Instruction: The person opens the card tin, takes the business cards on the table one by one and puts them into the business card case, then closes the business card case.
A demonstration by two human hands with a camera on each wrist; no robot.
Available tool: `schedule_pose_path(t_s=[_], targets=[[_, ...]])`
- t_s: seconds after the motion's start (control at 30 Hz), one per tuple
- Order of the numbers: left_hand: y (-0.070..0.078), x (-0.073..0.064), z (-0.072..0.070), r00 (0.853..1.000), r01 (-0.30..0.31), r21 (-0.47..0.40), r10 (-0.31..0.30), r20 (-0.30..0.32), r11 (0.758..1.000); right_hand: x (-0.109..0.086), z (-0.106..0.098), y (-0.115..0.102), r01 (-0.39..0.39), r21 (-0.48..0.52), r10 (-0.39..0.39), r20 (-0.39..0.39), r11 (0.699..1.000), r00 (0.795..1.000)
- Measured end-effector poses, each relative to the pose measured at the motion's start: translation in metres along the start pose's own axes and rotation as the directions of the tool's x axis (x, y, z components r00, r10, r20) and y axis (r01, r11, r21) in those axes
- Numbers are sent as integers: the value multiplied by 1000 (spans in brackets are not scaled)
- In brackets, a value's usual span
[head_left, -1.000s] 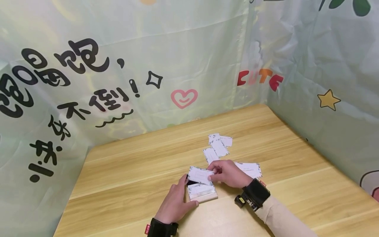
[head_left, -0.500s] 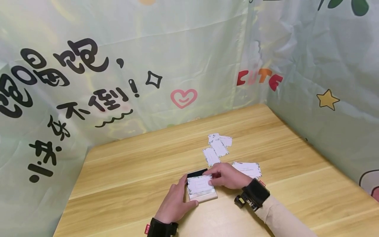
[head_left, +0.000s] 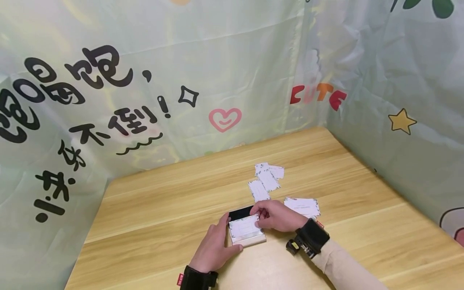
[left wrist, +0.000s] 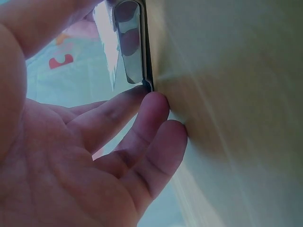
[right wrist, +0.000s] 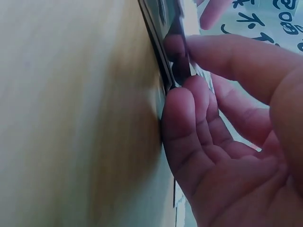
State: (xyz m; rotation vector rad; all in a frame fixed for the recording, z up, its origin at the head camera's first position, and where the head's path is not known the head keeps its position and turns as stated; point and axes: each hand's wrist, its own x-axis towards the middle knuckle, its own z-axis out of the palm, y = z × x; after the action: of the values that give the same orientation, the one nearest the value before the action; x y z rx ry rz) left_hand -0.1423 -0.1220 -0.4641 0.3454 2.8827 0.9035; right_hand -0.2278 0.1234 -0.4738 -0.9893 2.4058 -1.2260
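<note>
A silver business card case (head_left: 253,241) with a black inner side lies open on the table. On it rests a white business card (head_left: 242,228) with a leafy border. My left hand (head_left: 215,246) holds the case from the left, thumb at the front edge and fingers at the back corner. In the left wrist view the case (left wrist: 132,52) shows its shiny metal end. My right hand (head_left: 277,216) pinches the card's right edge between thumb and fingers. Its fingertips sit right beside the case (right wrist: 158,52) in the right wrist view.
Several loose business cards (head_left: 268,181) lie overlapping behind the case on the wooden table (head_left: 163,209). More cards (head_left: 303,207) lie to the right, partly behind the right hand. Printed fabric walls (head_left: 224,80) rise along the table's back and sides.
The card in my right hand has come down from the back of the case to its front half, squaring up with it and baring the black inner side. My left hand has stayed put.
</note>
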Motion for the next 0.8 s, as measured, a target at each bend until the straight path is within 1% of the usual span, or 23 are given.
schedule_pose_path(t_s=[0.1,0.23,0.4,0.47,0.5,0.57,0.63,0.67,0.73,0.8], targets=[[0,0,0,1000,-9,4,9,-6,1000,1,-1,-1,-14,12,14,-2,1000,1000],[0,0,-1,1000,-12,2,12,-6,1000,0,-1,-1,4,15,-4,15,1000,1000],[-1,0,0,1000,-9,0,9,0,1000,-2,-2,0,66,-22,-65,40,998,997],[-2,-1,-1,1000,-8,-1,8,1,1000,-3,-3,0,77,-47,-75,40,996,996],[-2,-1,0,1000,-9,0,9,2,1000,-3,-5,0,71,-58,-69,31,996,997],[-2,-1,0,1000,-9,-2,9,1,1000,-4,-9,1,37,-83,-38,-9,996,999],[-2,-1,0,1000,-13,-4,13,-1,1000,-6,-17,4,-22,-127,12,-79,992,997],[-2,-1,0,1000,-15,-6,15,-1,1000,-8,-22,7,-61,-156,42,-120,986,992],[-2,-1,0,1000,-18,-10,18,-2,1000,-15,-34,12,-169,-206,131,-187,964,974],[-2,-1,1,1000,-19,-9,19,-1,1000,-23,-46,19,-282,-251,228,-223,926,948]])
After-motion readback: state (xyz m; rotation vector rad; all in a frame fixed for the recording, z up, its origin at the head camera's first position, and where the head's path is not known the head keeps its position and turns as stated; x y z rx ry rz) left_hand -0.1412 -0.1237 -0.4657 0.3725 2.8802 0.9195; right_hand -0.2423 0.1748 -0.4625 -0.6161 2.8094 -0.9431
